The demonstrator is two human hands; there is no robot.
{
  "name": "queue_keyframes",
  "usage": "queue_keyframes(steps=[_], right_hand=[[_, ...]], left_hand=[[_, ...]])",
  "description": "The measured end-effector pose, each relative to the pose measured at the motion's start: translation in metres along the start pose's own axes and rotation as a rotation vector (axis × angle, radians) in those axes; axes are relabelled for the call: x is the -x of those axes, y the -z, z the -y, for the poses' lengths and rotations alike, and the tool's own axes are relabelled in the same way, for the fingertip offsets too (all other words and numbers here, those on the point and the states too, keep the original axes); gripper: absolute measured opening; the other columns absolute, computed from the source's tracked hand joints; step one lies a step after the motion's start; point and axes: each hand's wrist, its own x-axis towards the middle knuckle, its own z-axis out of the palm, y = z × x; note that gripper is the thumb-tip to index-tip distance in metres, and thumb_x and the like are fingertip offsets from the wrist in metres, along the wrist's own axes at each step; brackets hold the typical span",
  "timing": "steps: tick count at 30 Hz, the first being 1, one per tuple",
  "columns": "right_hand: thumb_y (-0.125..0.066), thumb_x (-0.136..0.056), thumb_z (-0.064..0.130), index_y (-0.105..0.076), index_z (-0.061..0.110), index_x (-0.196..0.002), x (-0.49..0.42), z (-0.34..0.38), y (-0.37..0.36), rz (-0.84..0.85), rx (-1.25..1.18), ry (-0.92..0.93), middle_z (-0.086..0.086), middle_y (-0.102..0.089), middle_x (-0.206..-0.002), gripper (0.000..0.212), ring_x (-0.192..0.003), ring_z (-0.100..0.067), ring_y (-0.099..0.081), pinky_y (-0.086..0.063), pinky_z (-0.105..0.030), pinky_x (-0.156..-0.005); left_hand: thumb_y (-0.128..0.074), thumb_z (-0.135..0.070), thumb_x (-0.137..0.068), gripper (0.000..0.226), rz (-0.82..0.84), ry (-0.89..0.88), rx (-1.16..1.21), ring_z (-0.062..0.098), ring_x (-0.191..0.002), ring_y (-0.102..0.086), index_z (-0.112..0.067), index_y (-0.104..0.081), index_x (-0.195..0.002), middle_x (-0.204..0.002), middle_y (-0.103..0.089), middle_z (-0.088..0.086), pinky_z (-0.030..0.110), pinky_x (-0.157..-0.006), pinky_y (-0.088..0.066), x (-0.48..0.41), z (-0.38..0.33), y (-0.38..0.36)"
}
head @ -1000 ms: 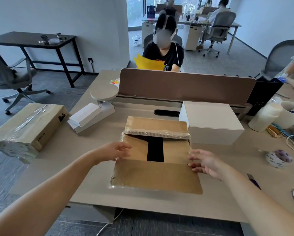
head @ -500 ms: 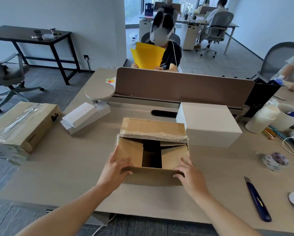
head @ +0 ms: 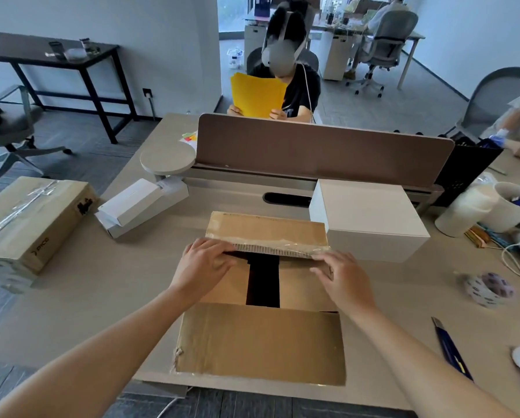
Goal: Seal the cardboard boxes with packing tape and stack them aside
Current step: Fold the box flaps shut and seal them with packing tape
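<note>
A pale wooden bench [head: 101, 297] stands in an open office, with a brown divider panel [head: 325, 152] along its far edge. The cardboard box [head: 258, 342] sits mid-bench, still unsealed, its near flap folded outward. The left hand [head: 202, 263] and right hand [head: 343, 279] both grip the far flap [head: 267, 230] by its taped edge. A white box [head: 370, 218] stands just beside it. A tape roll [head: 489, 289] and utility knife [head: 451, 348] lie to the right, and a taped box [head: 32, 221] sits off to the left.

We see a bright, evenly lit office, with daylight entering from the windows [head: 231, 13] at the far back. Shadows on the surface [head: 101, 282] are faint and diffuse. The clear tape [head: 23, 203] on the sealed box [head: 56, 230] catches mild glare. The wide lens bows straight lines near the edges, and distant corners look slightly soft.
</note>
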Motion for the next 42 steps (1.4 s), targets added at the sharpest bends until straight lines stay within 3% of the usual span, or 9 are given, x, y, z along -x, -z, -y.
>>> queue_keyframes(steps=[4,7,10,13,20,27,33,39,42], right_hand=[[-0.062,-0.092,0.040,-0.029,0.028,-0.151,-0.032,0.000,-0.013,0.277,0.064,-0.106,0.006,-0.024,-0.159,0.069,-0.146,-0.018,-0.020,-0.033,-0.042,-0.114],[-0.061,-0.093,0.041,-0.013,0.032,-0.154,-0.040,0.000,-0.022,0.380,0.115,-0.129,0.008,-0.005,-0.163,0.078,-0.150,-0.022,-0.006,-0.023,-0.045,-0.119],[-0.058,-0.094,0.033,-0.024,0.030,-0.152,-0.045,-0.003,-0.020,0.330,0.160,-0.155,0.006,-0.016,-0.162,0.067,-0.146,-0.021,-0.024,-0.032,-0.040,-0.115],[-0.048,-0.095,0.024,-0.043,0.031,-0.143,-0.054,-0.004,-0.003,0.242,0.251,-0.086,0.009,-0.046,-0.148,0.049,-0.110,-0.018,-0.062,-0.049,-0.030,-0.086],[-0.056,-0.090,0.025,-0.068,0.035,-0.110,-0.097,-0.002,0.026,0.113,0.055,-0.116,0.015,-0.072,-0.103,0.025,-0.091,-0.018,-0.066,-0.047,-0.027,-0.072],[-0.063,-0.085,0.004,-0.034,0.021,-0.112,-0.137,0.008,-0.007,-0.212,-0.353,-0.185,-0.001,-0.044,-0.118,0.043,-0.087,-0.025,-0.060,-0.052,-0.039,-0.072],[-0.064,-0.091,0.027,-0.029,0.019,-0.148,-0.137,0.001,-0.050,0.095,-0.055,-0.157,0.003,0.000,-0.163,0.067,-0.145,-0.025,-0.017,-0.035,-0.038,-0.112],[-0.051,-0.099,0.035,-0.025,0.020,-0.152,-0.126,-0.011,-0.078,0.354,0.054,-0.130,0.001,-0.020,-0.161,0.061,-0.149,-0.021,-0.011,-0.024,-0.039,-0.117],[-0.051,-0.099,0.021,-0.043,0.021,-0.136,-0.124,-0.013,-0.082,0.280,0.117,-0.099,0.000,-0.047,-0.138,0.037,-0.127,-0.022,-0.038,-0.043,-0.037,-0.100]], left_hand=[[-0.070,-0.049,-0.086,0.070,0.216,0.074,-0.076,0.016,-0.148,-0.016,-0.034,-0.040,-0.148,-0.156,-0.033,-0.014,0.042,-0.121,-0.012,-0.033,-0.011,-0.014],[-0.066,-0.051,-0.088,0.063,0.236,0.055,-0.153,0.017,-0.148,-0.021,-0.038,-0.042,-0.145,-0.155,-0.036,-0.014,0.040,-0.122,-0.008,-0.042,-0.004,-0.023],[-0.062,-0.038,-0.092,0.039,0.165,-0.026,-0.205,0.014,-0.134,-0.043,-0.037,-0.059,-0.130,-0.139,-0.055,-0.016,0.036,-0.115,-0.022,-0.047,-0.001,-0.013],[-0.061,-0.030,-0.091,0.028,0.130,-0.116,-0.228,0.017,-0.118,-0.058,-0.033,-0.069,-0.117,-0.124,-0.066,-0.013,0.038,-0.109,-0.036,-0.053,0.002,0.003],[-0.062,-0.026,-0.086,0.018,-0.036,-0.196,-0.191,0.011,-0.081,-0.069,-0.031,-0.075,-0.097,-0.092,-0.074,-0.015,0.037,-0.090,-0.051,-0.087,-0.003,0.037],[-0.063,-0.017,-0.093,0.027,-0.213,0.095,-0.047,0.021,-0.135,-0.045,-0.023,-0.056,-0.118,-0.137,-0.058,-0.002,0.044,-0.120,-0.025,-0.135,-0.005,0.018],[-0.049,-0.030,-0.102,0.051,-0.029,0.197,-0.175,0.020,-0.153,0.009,-0.025,-0.034,-0.151,-0.165,-0.014,-0.005,0.050,-0.123,0.006,-0.130,0.010,-0.030],[-0.035,-0.069,-0.095,0.070,0.250,0.346,-0.287,0.026,-0.153,-0.001,-0.031,-0.028,-0.153,-0.162,-0.024,-0.006,0.052,-0.118,0.007,-0.101,0.011,-0.056],[-0.046,-0.068,-0.090,0.063,0.245,0.310,-0.366,0.026,-0.142,-0.026,-0.034,-0.037,-0.143,-0.149,-0.040,-0.005,0.047,-0.115,-0.029,-0.094,0.016,-0.055]])
